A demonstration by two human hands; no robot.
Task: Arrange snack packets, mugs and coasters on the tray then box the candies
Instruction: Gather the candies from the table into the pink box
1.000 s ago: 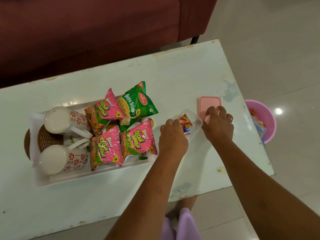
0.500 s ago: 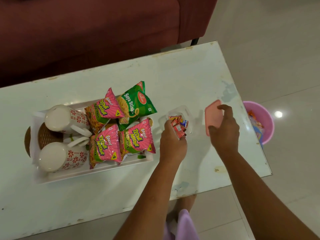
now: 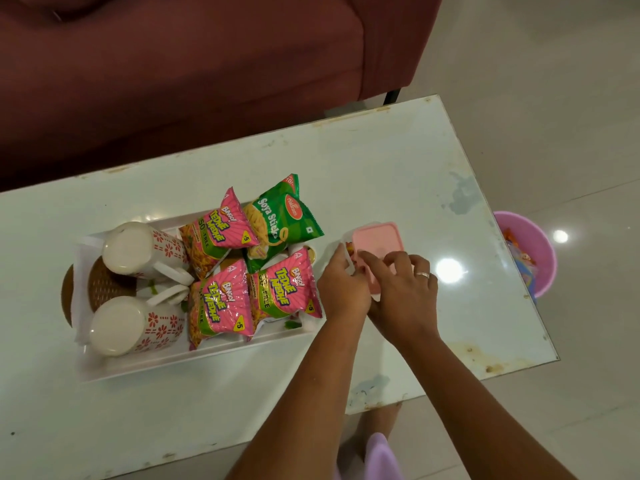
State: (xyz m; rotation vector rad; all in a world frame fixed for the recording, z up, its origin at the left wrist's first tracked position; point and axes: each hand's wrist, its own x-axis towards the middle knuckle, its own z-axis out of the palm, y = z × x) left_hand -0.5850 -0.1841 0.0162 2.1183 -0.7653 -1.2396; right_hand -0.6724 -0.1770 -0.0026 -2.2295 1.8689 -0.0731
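A white tray (image 3: pixel 194 362) on the table holds two white mugs with red flowers (image 3: pixel 142 249) (image 3: pixel 133 323) lying on their sides, brown woven coasters (image 3: pixel 104 289), three pink snack packets (image 3: pixel 218 306) and a green one (image 3: pixel 280 220). Just right of the tray stands a small clear box (image 3: pixel 348 242) with candies (image 3: pixel 353 252) showing at its left edge. A pink lid (image 3: pixel 377 239) lies over the box. My left hand (image 3: pixel 341 289) grips the box's left side. My right hand (image 3: pixel 401 289) has its fingers on the lid's near edge.
The white table (image 3: pixel 398 161) ends just right of my hands. A pink bucket (image 3: pixel 533 251) with wrappers stands on the tiled floor beyond that edge. A dark red sofa (image 3: pixel 173 71) runs along the table's far side.
My right hand lifted the pink lid from the table and brought it left onto the candy box. My left hand stayed at the box's left side.
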